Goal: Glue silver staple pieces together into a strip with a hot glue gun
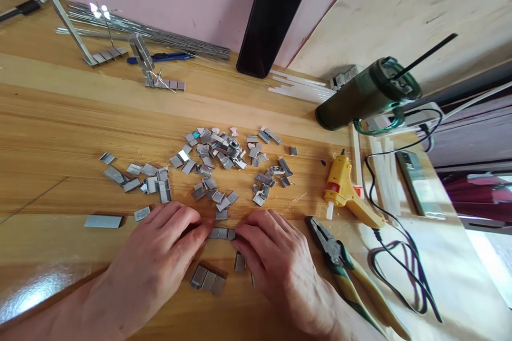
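A short row of small grey metal pieces (221, 233) lies between my hands at the front of the table. My left hand (160, 256) pinches its left end between thumb and fingers. At the right end, my right hand (280, 261) closes on it with thumb and index finger. Just nearer to me sits a joined block of similar metal pieces (208, 279). One single metal piece (240, 262) rests by my right thumb. Beyond my fingers spreads a loose pile of folded metal pieces (224, 149). A flat metal strip (103, 221) lies left of my left hand.
Pliers (340, 256) and a yellow glue gun (344, 186) with its black cord lie at right. Behind stand a dark tumbler (360, 96) and a leaning phone (276, 16). Thin metal rods (160, 34), a metal frame (68, 21) and a blue cutter (172, 57) occupy the back left.
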Demonstrator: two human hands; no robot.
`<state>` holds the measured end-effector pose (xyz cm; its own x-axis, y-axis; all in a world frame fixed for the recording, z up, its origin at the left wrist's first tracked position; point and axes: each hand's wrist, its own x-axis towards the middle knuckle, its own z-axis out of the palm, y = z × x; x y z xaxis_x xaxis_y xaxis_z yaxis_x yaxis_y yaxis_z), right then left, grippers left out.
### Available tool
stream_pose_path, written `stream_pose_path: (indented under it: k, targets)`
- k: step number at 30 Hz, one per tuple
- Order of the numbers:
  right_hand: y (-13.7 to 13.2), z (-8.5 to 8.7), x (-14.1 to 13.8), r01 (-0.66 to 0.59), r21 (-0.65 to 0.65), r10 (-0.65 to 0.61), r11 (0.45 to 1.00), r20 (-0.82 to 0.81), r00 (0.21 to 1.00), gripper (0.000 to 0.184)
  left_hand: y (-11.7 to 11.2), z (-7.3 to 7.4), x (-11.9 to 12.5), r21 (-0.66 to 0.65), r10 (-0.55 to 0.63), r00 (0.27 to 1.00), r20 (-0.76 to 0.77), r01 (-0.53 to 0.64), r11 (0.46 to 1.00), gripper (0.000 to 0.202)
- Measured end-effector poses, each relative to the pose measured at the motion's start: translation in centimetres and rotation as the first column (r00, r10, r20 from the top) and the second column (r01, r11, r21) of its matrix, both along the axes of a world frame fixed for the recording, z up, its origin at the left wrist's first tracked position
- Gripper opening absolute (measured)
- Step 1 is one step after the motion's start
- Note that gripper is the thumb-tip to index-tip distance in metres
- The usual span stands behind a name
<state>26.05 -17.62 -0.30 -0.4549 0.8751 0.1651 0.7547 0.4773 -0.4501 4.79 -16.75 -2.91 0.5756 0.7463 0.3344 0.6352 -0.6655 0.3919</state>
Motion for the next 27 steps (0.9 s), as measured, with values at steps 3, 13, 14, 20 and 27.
stream_pose_path:
  k: [3, 13, 14, 20, 27]
  targets:
    - [0.01, -0.02, -0.06, 0.003, -0.007, -0.003, 1.0, 0.001, 1.0, 0.019, 0.02, 0.07, 0.0, -0.007, 0.008, 1.0, 0.004, -0.008, 1.0, 0.021]
    - [0.07, -0.27, 0.06, -0.003, 0.011, 0.003, 1.0, -0.005, 1.0, 0.021, -0.12, 0.02, 0.0, -0.014, 0.006, 1.0, 0.004, -0.006, 1.0, 0.021]
    - [0.09, -0.23, 0.03, -0.004, 0.012, 0.004, 1.0, -0.004, 1.0, 0.021, -0.14, -0.01, -0.01, -0.014, 0.0, 1.0, 0.003, 0.0, 1.0, 0.021]
    - [0.04, -0.06, -0.06, 0.003, 0.017, -0.003, 1.0, 0.008, 1.0, 0.022, -0.21, 0.1, 0.02, -0.017, 0.007, 1.0, -0.002, -0.007, 1.0, 0.024]
    - [-0.01, -0.07, -0.08, -0.001, 0.019, 0.0, 1.0, 0.001, 1.0, 0.023, -0.23, 0.1, 0.05, -0.002, 0.003, 1.0, -0.013, -0.003, 1.0, 0.024]
